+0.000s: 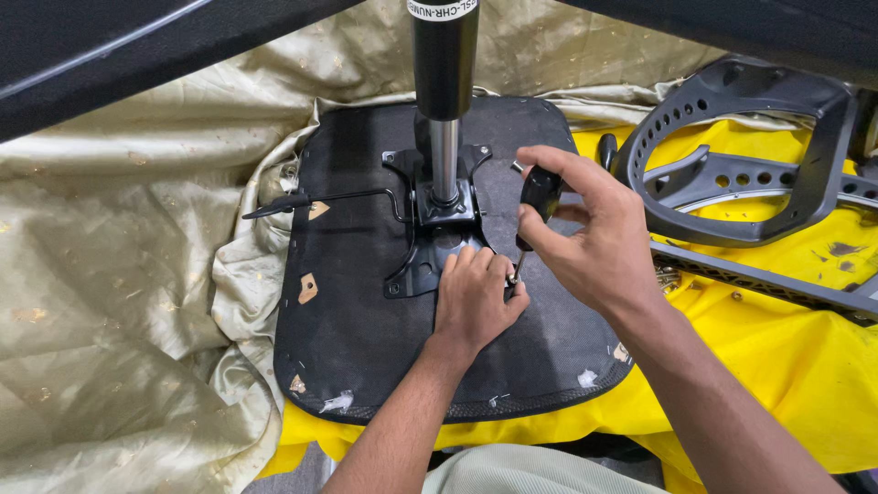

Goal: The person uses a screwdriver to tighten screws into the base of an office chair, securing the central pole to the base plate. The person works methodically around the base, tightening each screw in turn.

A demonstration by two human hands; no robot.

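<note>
I read this as an informal furniture repair or assembly spot, a small workshop set up on the floor rather than at a bench. An office chair seat [430,311] lies upside down with its black metal tilt mechanism [430,224] and gas lift cylinder [444,91] pointing up. A loose black plastic chair back frame [732,155] lies just beside it. The work surface is improvised: a yellow cloth [786,357] on the right and a crumpled beige satin sheet [119,274] on the left, spread under the parts. I see a black-handled screwdriver [538,206] in use at the mechanism, and a lever rod [320,198] projects from it.
</note>
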